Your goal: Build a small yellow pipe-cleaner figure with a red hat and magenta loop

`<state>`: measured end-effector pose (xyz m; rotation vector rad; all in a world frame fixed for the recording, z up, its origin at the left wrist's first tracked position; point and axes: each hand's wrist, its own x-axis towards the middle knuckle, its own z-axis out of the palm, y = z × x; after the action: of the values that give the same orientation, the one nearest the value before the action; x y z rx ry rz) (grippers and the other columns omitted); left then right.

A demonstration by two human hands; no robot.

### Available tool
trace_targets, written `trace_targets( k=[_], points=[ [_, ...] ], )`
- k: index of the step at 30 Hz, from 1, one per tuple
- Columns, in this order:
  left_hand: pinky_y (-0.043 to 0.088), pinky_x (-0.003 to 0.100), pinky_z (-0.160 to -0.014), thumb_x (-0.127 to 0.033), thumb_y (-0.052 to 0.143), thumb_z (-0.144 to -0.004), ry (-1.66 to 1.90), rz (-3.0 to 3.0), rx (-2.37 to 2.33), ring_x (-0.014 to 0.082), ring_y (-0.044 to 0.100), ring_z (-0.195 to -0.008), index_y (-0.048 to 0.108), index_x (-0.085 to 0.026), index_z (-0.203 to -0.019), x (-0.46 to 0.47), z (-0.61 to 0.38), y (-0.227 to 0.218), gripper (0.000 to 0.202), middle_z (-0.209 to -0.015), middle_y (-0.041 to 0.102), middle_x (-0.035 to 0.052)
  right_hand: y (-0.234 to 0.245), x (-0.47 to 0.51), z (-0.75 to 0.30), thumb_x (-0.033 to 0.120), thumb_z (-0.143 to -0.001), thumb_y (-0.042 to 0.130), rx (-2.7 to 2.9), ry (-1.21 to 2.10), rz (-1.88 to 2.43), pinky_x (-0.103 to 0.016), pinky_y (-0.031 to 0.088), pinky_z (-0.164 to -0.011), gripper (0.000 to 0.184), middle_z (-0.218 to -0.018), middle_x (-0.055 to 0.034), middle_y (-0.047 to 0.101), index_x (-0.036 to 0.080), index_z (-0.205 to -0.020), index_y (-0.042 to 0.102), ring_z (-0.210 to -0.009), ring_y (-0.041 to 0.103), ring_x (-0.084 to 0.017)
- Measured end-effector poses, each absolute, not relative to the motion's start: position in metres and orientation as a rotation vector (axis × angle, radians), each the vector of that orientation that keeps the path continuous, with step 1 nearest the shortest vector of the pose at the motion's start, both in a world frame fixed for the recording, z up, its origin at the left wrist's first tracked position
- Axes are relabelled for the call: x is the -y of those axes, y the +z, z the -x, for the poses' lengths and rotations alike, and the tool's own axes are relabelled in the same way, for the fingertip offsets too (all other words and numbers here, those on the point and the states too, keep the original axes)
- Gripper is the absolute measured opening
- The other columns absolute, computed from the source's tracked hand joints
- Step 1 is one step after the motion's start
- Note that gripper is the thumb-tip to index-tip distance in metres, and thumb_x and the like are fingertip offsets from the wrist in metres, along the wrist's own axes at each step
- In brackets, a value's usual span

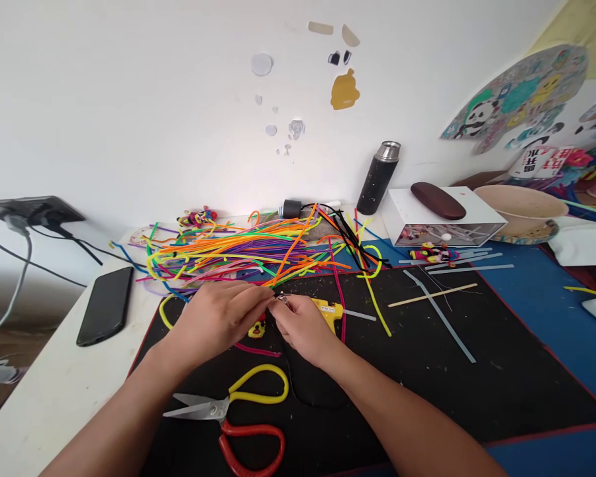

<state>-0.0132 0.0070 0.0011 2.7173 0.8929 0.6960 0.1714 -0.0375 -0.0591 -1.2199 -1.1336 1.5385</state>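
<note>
My left hand (218,318) and my right hand (305,328) meet above the black mat, fingertips pinched close together. A small dark and silvery piece (283,299) shows at the right fingertips; its kind is unclear. What the left fingers hold is hidden. Just under the left fingers sits a small yellow figure (257,328) with a red and black face, partly covered. Behind my right hand lies a yellow glue gun (330,310), a clear glue stick (360,315) poking from its back. Nearer to me are open scissors (223,409) with one yellow and one red handle.
Many coloured pipe cleaners (238,252) are heaped behind the hands. A black thermos (378,177), a white drawer box (447,215) and a beige bowl (521,202) stand along the wall. Loose glue sticks (447,324) lie right; a phone (105,306) lies left.
</note>
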Motion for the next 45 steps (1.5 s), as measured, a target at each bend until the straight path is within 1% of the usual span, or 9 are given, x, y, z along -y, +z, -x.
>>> trace_targets(
  k=[5, 10, 18, 23, 26, 31, 35, 39, 45],
  points=[
    [0.04, 0.026, -0.058, -0.041, 0.053, -0.107, 0.483, -2.309, -1.135, 0.0155, 0.062, -0.062, 0.075, -0.02, -0.095, -0.004, 0.009, 0.01, 0.032, -0.075, 0.075, 0.0019, -0.058, 0.037, -0.172, 0.05, -0.096, 0.06, 1.164, 1.513, 1.209, -0.027, 0.019, -0.05, 0.046, -0.052, 0.0092, 0.032, 0.026, -0.064, 0.037, -0.049, 0.028, -0.01],
    [0.036, 0.025, -0.056, -0.054, 0.054, -0.104, 0.412, -2.037, -1.141, 0.0149, 0.05, -0.061, 0.072, -0.019, -0.089, -0.006, 0.01, 0.014, 0.043, -0.072, 0.066, 0.0004, -0.055, 0.039, -0.173, 0.044, -0.096, 0.058, 1.277, 1.439, 1.276, -0.029, 0.021, -0.052, 0.042, -0.056, 0.0067, 0.038, 0.025, -0.063, 0.04, -0.054, 0.034, -0.012],
    [0.038, 0.024, -0.058, -0.06, 0.058, -0.102, 0.439, -1.903, -1.139, 0.0158, 0.05, -0.066, 0.072, -0.019, -0.088, -0.007, 0.012, 0.013, 0.046, -0.076, 0.066, 0.0013, -0.053, 0.04, -0.173, 0.046, -0.095, 0.059, 1.34, 1.455, 1.283, -0.029, 0.023, -0.053, 0.042, -0.059, 0.0064, 0.04, 0.024, -0.064, 0.041, -0.058, 0.035, -0.012],
    [0.043, 0.023, -0.066, -0.058, 0.059, -0.103, 0.535, -1.914, -1.127, 0.0164, 0.054, -0.075, 0.071, -0.02, -0.087, -0.012, 0.013, 0.011, 0.043, -0.08, 0.064, 0.0, -0.055, 0.038, -0.174, 0.059, -0.094, 0.066, 1.192, 1.575, 1.132, -0.027, 0.021, -0.049, 0.048, -0.058, 0.0094, 0.033, 0.025, -0.07, 0.043, -0.051, 0.027, -0.01],
    [0.041, 0.023, -0.062, -0.055, 0.059, -0.103, 0.529, -1.887, -1.119, 0.0148, 0.051, -0.069, 0.069, -0.02, -0.087, -0.013, 0.011, 0.013, 0.04, -0.075, 0.06, -0.002, -0.053, 0.035, -0.175, 0.067, -0.088, 0.073, 1.054, 1.64, 1.048, -0.026, 0.016, -0.045, 0.053, -0.057, 0.0116, 0.032, 0.026, -0.073, 0.042, -0.047, 0.022, -0.008],
    [0.036, 0.024, -0.052, -0.054, 0.059, -0.101, 0.494, -1.803, -1.101, 0.0133, 0.046, -0.056, 0.064, -0.021, -0.091, -0.012, 0.007, 0.019, 0.034, -0.064, 0.055, -0.0053, -0.049, 0.032, -0.177, 0.066, -0.078, 0.084, 0.842, 1.677, 1.002, -0.023, 0.012, -0.042, 0.057, -0.055, 0.0144, 0.03, 0.026, -0.078, 0.044, -0.045, 0.018, -0.006],
    [0.037, 0.024, -0.052, -0.052, 0.058, -0.1, 0.486, -1.799, -1.102, 0.0132, 0.047, -0.055, 0.064, -0.021, -0.093, -0.011, 0.007, 0.018, 0.033, -0.063, 0.056, -0.0056, -0.048, 0.031, -0.178, 0.066, -0.077, 0.084, 0.758, 1.644, 1.003, -0.023, 0.01, -0.042, 0.053, -0.055, 0.0148, 0.03, 0.023, -0.083, 0.054, -0.044, 0.018, -0.005],
    [0.038, 0.024, -0.053, -0.053, 0.057, -0.101, 0.459, -1.82, -1.115, 0.0131, 0.049, -0.057, 0.066, -0.02, -0.092, -0.011, 0.009, 0.015, 0.035, -0.065, 0.056, -0.0052, -0.046, 0.029, -0.18, 0.069, -0.077, 0.084, 0.705, 1.583, 0.999, -0.022, 0.01, -0.041, 0.055, -0.055, 0.0148, 0.031, 0.02, -0.09, 0.061, -0.044, 0.018, -0.005],
    [0.038, 0.023, -0.053, -0.055, 0.057, -0.101, 0.43, -1.825, -1.133, 0.013, 0.048, -0.057, 0.069, -0.02, -0.096, -0.011, 0.008, 0.014, 0.037, -0.066, 0.057, -0.0049, -0.045, 0.029, -0.18, 0.068, -0.075, 0.086, 0.72, 1.541, 0.998, -0.021, 0.011, -0.041, 0.056, -0.055, 0.0144, 0.031, 0.023, -0.084, 0.055, -0.044, 0.019, -0.005]
  ],
)
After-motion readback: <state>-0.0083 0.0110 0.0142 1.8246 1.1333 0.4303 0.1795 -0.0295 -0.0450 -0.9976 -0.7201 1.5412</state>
